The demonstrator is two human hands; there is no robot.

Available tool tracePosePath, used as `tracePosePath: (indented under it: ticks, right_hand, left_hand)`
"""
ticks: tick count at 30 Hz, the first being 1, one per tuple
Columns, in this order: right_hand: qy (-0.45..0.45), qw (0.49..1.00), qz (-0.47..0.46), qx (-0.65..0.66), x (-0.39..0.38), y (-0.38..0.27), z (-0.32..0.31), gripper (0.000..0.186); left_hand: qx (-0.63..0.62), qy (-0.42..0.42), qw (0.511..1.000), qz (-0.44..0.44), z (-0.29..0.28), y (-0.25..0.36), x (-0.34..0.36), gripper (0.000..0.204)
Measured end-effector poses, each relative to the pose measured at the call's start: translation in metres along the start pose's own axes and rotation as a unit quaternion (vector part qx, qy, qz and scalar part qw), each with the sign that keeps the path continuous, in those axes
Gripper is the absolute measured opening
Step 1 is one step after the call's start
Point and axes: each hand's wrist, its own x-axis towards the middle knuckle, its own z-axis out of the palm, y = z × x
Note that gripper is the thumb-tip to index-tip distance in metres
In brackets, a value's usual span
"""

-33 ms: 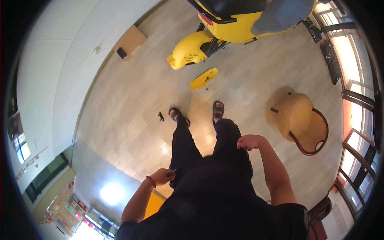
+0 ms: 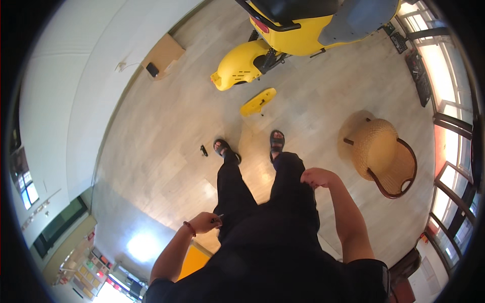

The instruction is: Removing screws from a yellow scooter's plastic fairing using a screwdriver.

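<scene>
My left hand, with a reddish bead bracelet at its wrist, is closed beside my left thigh. A small dark object with a light tip pokes out between its fingers, too small to name. Against my right thigh, my right hand has its fingers curled in; whether they pinch the black trousers or something else is hidden. On the floor ahead of my sandalled feet lies a long yellow panel. Beyond it stands a yellow scooter with a rounded rear fender.
A small black object lies beside my left foot. To the right stands a woven chair. Black trays or cases lie along the window side. By the white wall, a dark phone-like object rests on cardboard.
The view has shifted very slightly, so the floor things sit a little lower. Both hands keep their places and their closed shape.
</scene>
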Motion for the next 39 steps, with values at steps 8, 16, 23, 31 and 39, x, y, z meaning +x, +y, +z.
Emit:
tracePosePath:
  ticks: [8, 16, 23, 31, 39]
  right_hand:
    - [0.167, 0.943, -0.219, 0.185, 0.207, -0.051, -0.153, 0.038]
    - [0.308, 0.912, -0.26, 0.07, 0.411, -0.043, -0.288, 0.034]
    - [0.547, 0.78, -0.227, -0.199, 0.562, -0.003, -0.422, 0.025]
    - [0.656, 0.637, -0.304, -0.269, 0.614, -0.032, -0.461, 0.012]
    - [0.706, 0.552, -0.307, -0.32, 0.621, -0.031, -0.452, 0.017]
  left_hand:
    - [-0.295, 0.048, 0.951, 0.075, -0.206, 0.031, 0.248, 0.024]
    - [-0.367, -0.018, 0.913, 0.178, -0.236, 0.015, 0.466, 0.028]
    - [-0.139, 0.086, 0.983, 0.088, -0.253, -0.067, 0.616, 0.031]
    - [-0.105, 0.263, 0.956, 0.072, -0.27, -0.115, 0.668, 0.021]
    - [-0.16, 0.313, 0.936, 0.016, -0.268, -0.137, 0.683, 0.022]
